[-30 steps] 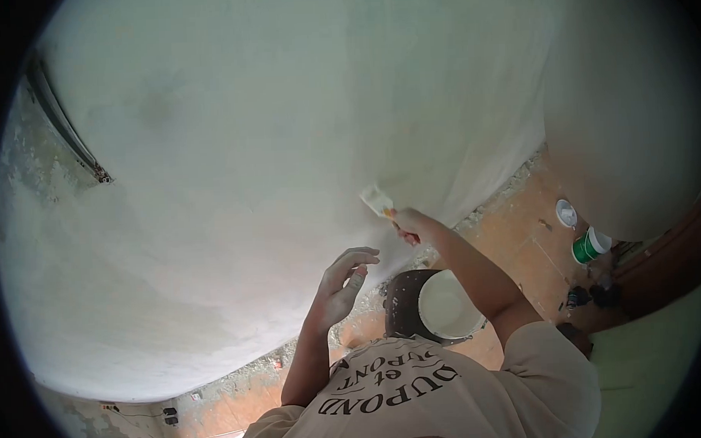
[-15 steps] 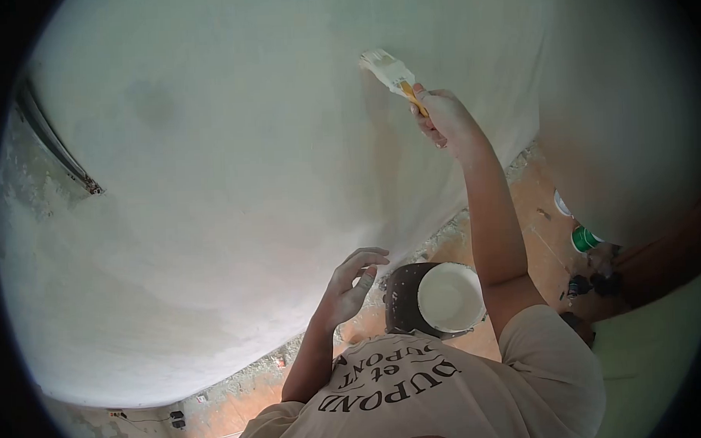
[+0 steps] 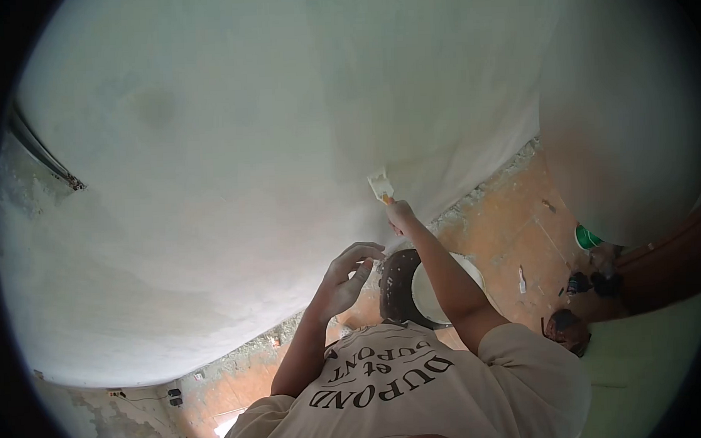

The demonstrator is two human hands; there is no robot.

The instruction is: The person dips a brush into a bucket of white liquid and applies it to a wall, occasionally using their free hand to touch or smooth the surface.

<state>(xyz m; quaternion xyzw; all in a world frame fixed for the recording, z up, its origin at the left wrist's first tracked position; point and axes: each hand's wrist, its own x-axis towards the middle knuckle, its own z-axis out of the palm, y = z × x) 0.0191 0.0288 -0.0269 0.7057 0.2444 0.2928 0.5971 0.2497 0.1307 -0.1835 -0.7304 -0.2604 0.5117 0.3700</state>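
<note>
My right hand (image 3: 401, 217) grips the handle of a flat paintbrush (image 3: 381, 185), its white-coated bristles against the pale plastered wall (image 3: 232, 146). Below the brush, my left hand (image 3: 348, 275) hangs close to the wall with its fingers loosely bent and apart, holding nothing. Beneath my right forearm stands a bucket of white paint (image 3: 432, 292), partly covered by the arm. Next to it is a dark, paint-spattered container (image 3: 399, 283), whose full shape I cannot make out.
Rough debris lines the base of the wall above the orange-brown floor (image 3: 505, 229). On the right lie a small white-and-brown tool (image 3: 522, 279), a green container (image 3: 587, 237) and dark shoes (image 3: 592, 283). A cable bundle (image 3: 47, 156) comes out of the wall at left.
My right hand has brought the paintbrush down the wall, from high up to just above the bucket. My left hand has stayed almost in place.
</note>
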